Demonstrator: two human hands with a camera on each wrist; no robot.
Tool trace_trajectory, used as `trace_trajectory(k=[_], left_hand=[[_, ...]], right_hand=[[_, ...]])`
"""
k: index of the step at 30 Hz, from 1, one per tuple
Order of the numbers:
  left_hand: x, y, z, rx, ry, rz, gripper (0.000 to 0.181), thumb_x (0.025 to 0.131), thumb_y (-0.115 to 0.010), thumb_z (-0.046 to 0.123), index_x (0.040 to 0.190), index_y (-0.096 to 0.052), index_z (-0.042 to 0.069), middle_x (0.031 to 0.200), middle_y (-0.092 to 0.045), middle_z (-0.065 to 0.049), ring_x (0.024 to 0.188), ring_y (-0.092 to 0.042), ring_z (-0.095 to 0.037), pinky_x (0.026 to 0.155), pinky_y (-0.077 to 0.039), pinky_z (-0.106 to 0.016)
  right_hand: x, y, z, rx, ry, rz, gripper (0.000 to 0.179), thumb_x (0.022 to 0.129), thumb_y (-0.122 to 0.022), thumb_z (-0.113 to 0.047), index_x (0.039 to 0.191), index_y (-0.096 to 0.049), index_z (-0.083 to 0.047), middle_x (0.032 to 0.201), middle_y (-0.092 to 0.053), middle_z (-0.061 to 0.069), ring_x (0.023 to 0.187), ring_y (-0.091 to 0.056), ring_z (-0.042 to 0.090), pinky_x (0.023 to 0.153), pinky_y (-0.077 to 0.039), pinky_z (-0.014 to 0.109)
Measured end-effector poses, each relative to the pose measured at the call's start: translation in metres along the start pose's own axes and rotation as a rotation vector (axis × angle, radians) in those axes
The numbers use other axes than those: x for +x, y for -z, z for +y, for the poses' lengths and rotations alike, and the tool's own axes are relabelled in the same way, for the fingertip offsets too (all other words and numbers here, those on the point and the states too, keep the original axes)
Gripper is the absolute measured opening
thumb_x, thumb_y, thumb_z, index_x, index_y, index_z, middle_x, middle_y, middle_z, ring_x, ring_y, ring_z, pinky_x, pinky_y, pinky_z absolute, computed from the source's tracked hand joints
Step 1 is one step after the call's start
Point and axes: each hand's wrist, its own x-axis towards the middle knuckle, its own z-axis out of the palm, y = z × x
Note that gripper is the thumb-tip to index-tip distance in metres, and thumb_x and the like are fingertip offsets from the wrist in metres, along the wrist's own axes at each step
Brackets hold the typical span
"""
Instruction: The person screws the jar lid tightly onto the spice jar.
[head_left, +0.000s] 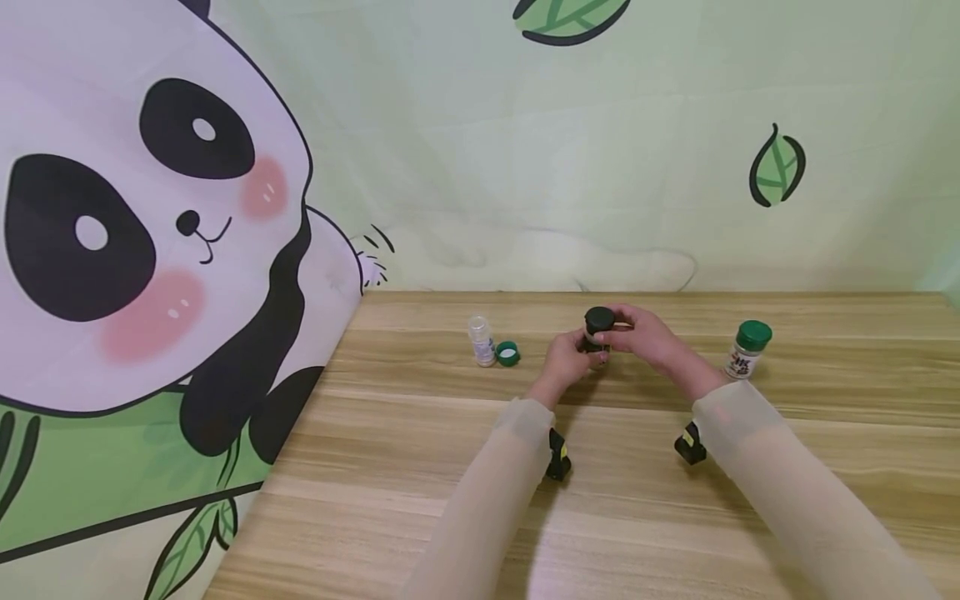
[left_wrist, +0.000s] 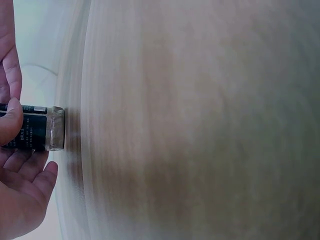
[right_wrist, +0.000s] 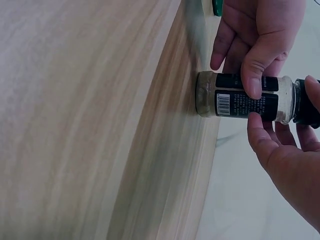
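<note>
A seasoning jar (right_wrist: 237, 106) with a black label and barcode is held above the table between both hands. My left hand (head_left: 564, 363) grips its body, thumb across the label in the right wrist view. At the top, my right hand (head_left: 647, 337) has its fingers and thumb around the black cap (head_left: 599, 317), with other fingertips by the label. The cap sits at the jar's neck; whether it is loose I cannot tell. Greyish-brown contents show through the clear base (left_wrist: 57, 128).
Left of the hands stands an uncapped clear bottle (head_left: 481, 340), with a green cap (head_left: 507, 353) lying beside it. A green-capped jar (head_left: 748, 348) stands to the right, near the right forearm. A panda-print cloth (head_left: 480, 167) hangs behind the wooden table (head_left: 360, 467).
</note>
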Motion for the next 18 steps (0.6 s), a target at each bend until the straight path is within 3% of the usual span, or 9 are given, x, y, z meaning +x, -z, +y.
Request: trace_trajectory(k=[13,18], left_hand=[[0.0,-0.0002,0.0004,-0.001,-0.008,0.007,0.042,0.093,-0.074,0.008,0.134,-0.067,0.007,0.137,-0.069,-0.012,0.127,-0.064,-0.024,0.1,-0.053,-0.031],[0.0003,0.0003,0.0007,0.013,-0.017,0.013,0.042,0.093,-0.075,0.009,0.133,-0.068,0.007,0.136,-0.069,-0.012,0.12,-0.066,-0.02,0.091,-0.053,-0.024]], right_hand=[[-0.0001,-0.0042,0.005,0.017,0.005,0.046,0.062,0.102,-0.06,-0.011,0.154,-0.032,0.008,0.159,-0.035,0.033,0.149,-0.036,0.046,0.117,-0.041,0.052],[-0.0007,-0.0066,0.0051,0.027,0.005,0.072,0.063,0.102,-0.062,-0.011,0.154,-0.032,0.008,0.16,-0.034,0.033,0.15,-0.035,0.047,0.118,-0.039,0.054]])
